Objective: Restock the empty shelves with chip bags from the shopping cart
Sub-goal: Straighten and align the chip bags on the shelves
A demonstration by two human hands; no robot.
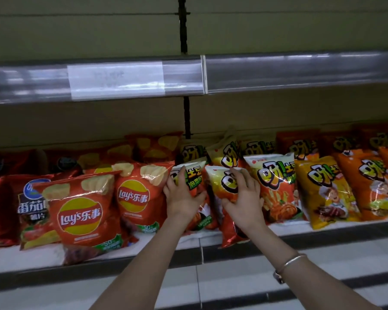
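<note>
The left hand [182,195] grips a crinkled foil snack bag with a white top and green lettering [192,175]. One finger lies up its glossy front, and the others curl round its left edge. The right hand [244,198] holds a puffy yellow-and-orange foil snack bag [220,183], with its fingers spread and bent over the bag's front and right side. Both bags stand nearly upright side by side, close together, at the middle of the flat white lower shelf [278,231]. The lower corner of the right hand's bag overhangs the front edge.

To their left lean shiny red Lay's chip bags [81,213], pillow-shaped with creased, reflective film. To their right stand a white-and-orange foil bag [276,186], a smooth yellow bag with a cartoon chef [323,191] and orange bags of the same print [367,182].

Above runs a curved, clear plastic price rail [300,72] holding a blurred white paper label [117,79]. A thin silver metal bangle [291,262] circles the right wrist.
</note>
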